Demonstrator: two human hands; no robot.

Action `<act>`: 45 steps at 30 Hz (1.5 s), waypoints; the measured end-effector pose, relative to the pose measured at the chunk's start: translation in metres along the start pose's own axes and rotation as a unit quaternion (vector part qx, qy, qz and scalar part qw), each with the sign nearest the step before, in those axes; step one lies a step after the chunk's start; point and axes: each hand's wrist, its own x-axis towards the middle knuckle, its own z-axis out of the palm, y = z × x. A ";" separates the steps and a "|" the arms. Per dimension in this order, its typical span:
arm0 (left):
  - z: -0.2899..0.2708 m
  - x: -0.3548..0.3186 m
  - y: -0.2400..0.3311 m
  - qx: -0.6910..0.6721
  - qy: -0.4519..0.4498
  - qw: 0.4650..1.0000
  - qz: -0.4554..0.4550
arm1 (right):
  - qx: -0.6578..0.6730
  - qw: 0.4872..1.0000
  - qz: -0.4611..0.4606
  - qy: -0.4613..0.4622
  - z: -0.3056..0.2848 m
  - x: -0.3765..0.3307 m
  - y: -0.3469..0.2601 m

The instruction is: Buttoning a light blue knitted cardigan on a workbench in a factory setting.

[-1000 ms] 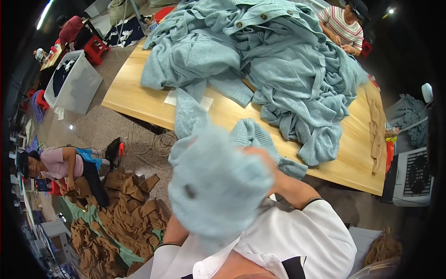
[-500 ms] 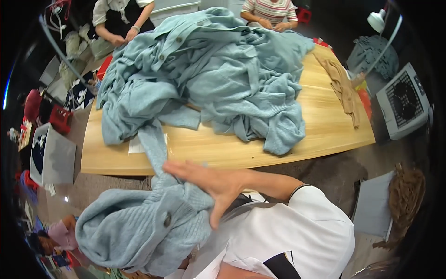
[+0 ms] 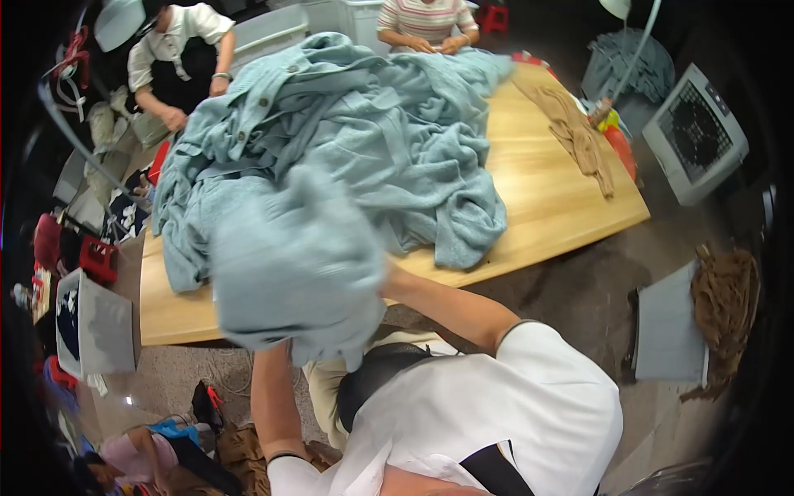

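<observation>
A person in a white top lifts a bundled light-blue knit garment (image 3: 298,264) above the near edge of a wooden counter (image 3: 546,207), both forearms rising into the blurred cloth from below. Neither the left hand nor the right hand can be seen, each being buried in the fabric, so it cannot be told how they are closed; judging by how the bundle hangs, they appear to hold it from underneath and are set close together. The garment is off the surface, just in front of a large heap of matching blue knitwear (image 3: 356,140) that covers the far left and middle of the counter. A tan garment (image 3: 575,132) lies flat along the far right edge, well apart from the heap. Across the counter, two other people (image 3: 426,21) work with their own hands at the far side. A grey fan unit (image 3: 695,132) stands on the floor to the right, near a grey bag (image 3: 670,322) with brown fabric (image 3: 728,306) spilling beside it. To handle the bundle well, the lift would best stay high enough to clear the heap's loose sleeves, with the weight gathered evenly in both hands so that no trailing part drags the pile or slips toward the floor.
</observation>
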 end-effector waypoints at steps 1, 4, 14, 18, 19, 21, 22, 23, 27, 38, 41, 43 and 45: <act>0.003 0.008 0.001 0.027 0.004 0.999 0.016 | -0.002 1.000 0.004 -0.016 0.004 0.007 -0.002; 0.021 0.052 -0.003 0.092 0.009 0.991 0.094 | -0.041 0.999 -0.017 -0.024 -0.012 -0.005 -0.028; 0.097 0.110 0.049 0.112 -0.054 0.930 0.345 | -0.128 0.987 -0.092 0.012 -0.075 -0.070 -0.080; 0.121 0.096 0.076 0.077 -0.140 0.919 0.359 | -0.166 0.975 -0.134 0.055 -0.098 -0.106 -0.094; 0.126 0.095 0.084 0.062 -0.158 0.917 0.360 | -0.175 0.971 -0.149 0.069 -0.182 -0.083 -0.193; 0.129 0.105 0.090 0.022 -0.182 0.925 0.333 | -0.190 0.964 -0.161 0.088 -0.105 -0.114 -0.098; 0.137 0.110 0.100 0.003 -0.171 0.926 0.338 | -0.200 0.959 -0.171 0.106 -0.100 -0.144 -0.085; 0.142 0.117 0.110 -0.009 -0.156 0.928 0.337 | -0.211 0.955 -0.175 0.117 -0.097 -0.159 -0.085; 0.173 0.116 0.134 -0.072 -0.077 0.936 0.337 | -0.250 0.929 -0.200 0.187 -0.138 -0.180 -0.124; 0.128 -0.028 -0.027 0.076 -0.360 0.930 0.007 | -0.358 0.791 -0.351 0.351 -0.174 -0.284 -0.170; 0.106 -0.061 -0.056 0.136 -0.375 0.914 -0.070 | -0.386 0.745 -0.383 0.385 -0.227 -0.366 -0.231; 0.105 -0.072 -0.064 0.155 -0.390 0.904 -0.085 | -0.403 0.707 -0.397 0.423 -0.192 -0.300 -0.200; 0.102 -0.085 -0.071 0.167 -0.382 0.904 -0.097 | -0.423 0.672 -0.407 0.451 -0.222 -0.345 -0.235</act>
